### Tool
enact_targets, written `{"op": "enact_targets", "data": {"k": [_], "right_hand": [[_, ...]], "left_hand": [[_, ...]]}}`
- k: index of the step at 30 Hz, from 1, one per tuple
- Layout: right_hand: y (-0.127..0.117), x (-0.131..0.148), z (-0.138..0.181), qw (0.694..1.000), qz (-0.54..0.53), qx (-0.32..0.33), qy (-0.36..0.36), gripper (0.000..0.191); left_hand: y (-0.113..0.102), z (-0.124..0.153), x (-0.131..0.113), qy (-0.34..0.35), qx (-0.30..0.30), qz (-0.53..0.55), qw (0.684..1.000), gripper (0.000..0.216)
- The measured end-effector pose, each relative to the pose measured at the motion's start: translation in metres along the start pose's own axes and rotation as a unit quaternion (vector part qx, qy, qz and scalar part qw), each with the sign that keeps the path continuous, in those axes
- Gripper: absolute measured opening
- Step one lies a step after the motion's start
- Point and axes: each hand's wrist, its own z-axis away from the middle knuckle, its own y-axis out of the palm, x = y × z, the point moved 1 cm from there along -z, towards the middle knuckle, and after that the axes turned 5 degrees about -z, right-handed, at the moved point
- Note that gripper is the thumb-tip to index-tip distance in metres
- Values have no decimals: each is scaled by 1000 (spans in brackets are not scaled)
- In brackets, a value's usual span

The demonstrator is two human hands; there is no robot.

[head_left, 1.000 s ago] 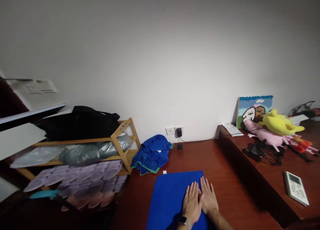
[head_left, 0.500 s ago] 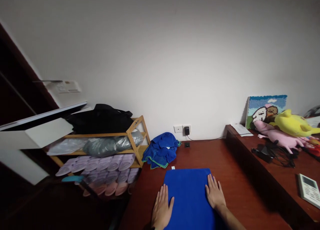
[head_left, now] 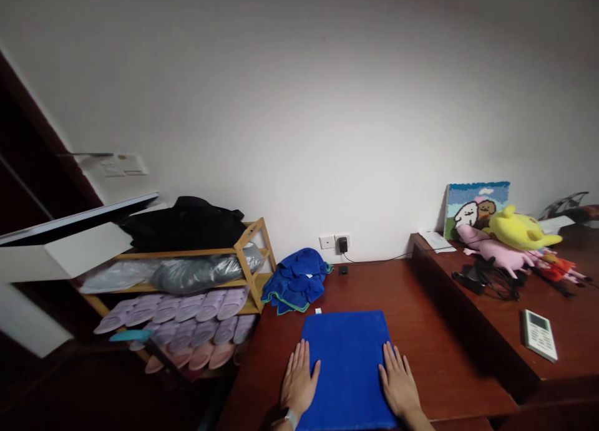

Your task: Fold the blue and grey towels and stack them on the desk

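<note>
A blue towel (head_left: 347,368) lies flat on the reddish-brown tabletop (head_left: 440,350), with a small white tag sticking out past its far left corner. My left hand (head_left: 299,378) rests flat on the towel's left edge, fingers stretched out and thumb apart. On the opposite edge, my right hand (head_left: 399,380) lies the same way, palm down with its thumb over the cloth. Neither hand grips anything. Beyond the towel, near the wall, sits a crumpled heap of blue cloth (head_left: 299,280) with green edging.
Left of the table stands a wooden rack (head_left: 253,256) holding slippers (head_left: 219,305) and a black bag (head_left: 187,224). A charger (head_left: 343,246) is plugged into the wall. On the raised right surface are plush toys (head_left: 517,230), a dog picture (head_left: 477,206), cables and a white remote (head_left: 540,335).
My right hand has slid slightly toward me along the towel's right edge. The left hand stays on the left edge. The view has shifted a little to the right.
</note>
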Motion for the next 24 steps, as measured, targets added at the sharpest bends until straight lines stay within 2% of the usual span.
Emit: {"op": "enact_targets", "data": {"k": [4, 7, 9, 11, 15, 17, 18, 20, 24], "right_hand": [[-6, 1, -1, 1000, -8, 0, -5, 71], [-9, 4, 1, 1000, -9, 1, -4, 71], [-10, 6, 1, 1000, -10, 2, -3, 70], [-11, 7, 1, 1000, -10, 4, -3, 70], [-5, 2, -1, 1000, -9, 12, -23, 66], [1, -1, -3, 999, -9, 10, -39, 64], [3, -2, -4, 999, -10, 7, -41, 64], [5, -3, -5, 999, -16, -2, -30, 65], [0, 2, -3, 1000, -12, -9, -8, 69]], "left_hand": [[-4, -2, 5, 1, 10, -13, 1000, 73], [-14, -4, -9, 23, 5, -13, 1000, 69], [-21, -4, -37, 64, -12, 5, 998, 65], [-27, -1, -81, 124, -19, 34, 992, 62], [-26, 11, -172, 242, 6, 94, 966, 61], [-21, 16, -192, 256, 15, 105, 961, 59], [-18, 17, -194, 256, 20, 105, 961, 59], [-13, 18, -179, 246, 26, 96, 964, 60], [-14, 21, -108, 176, 32, 66, 982, 64]]}}
